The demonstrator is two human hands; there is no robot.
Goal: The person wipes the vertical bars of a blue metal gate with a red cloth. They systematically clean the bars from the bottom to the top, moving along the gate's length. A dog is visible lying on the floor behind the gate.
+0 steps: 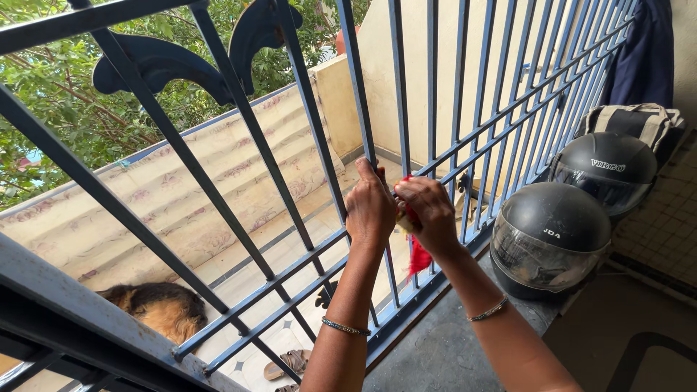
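Grille: I see the blue metal window grille (pixel 450 109) filling most of the view, upright bars crossed by paired horizontal rails, running away to the right.
Outside: beyond the bars lie a patterned parapet wall (pixel 218 167), a tiled floor, a dog (pixel 156 308) lying down at lower left, and a pair of sandals (pixel 287 361) near the bottom edge.
Ledge: on the grey sill inside rest two dark helmets (pixel 552 236), side by side, with a striped bag (pixel 639 120) behind them and a dark garment hanging above.
Left hand: my left hand (pixel 369 210) is closed around an upright bar where it meets the rails, bangle at the wrist.
Right hand: my right hand (pixel 430 216) is clamped on a red cloth (pixel 419 255), pressed against the bar just beside the left; a tail of it hangs below the palm.
Cloth position: it sits between both hands at the rail crossing, touching the metal. A yellowish bit shows beside it; I cannot tell what that is.
Doing it well: my judgement is to brace with the left, wrap the cloth fully round the bar, and work the joints where grime collects, keeping the loose tail from snagging.
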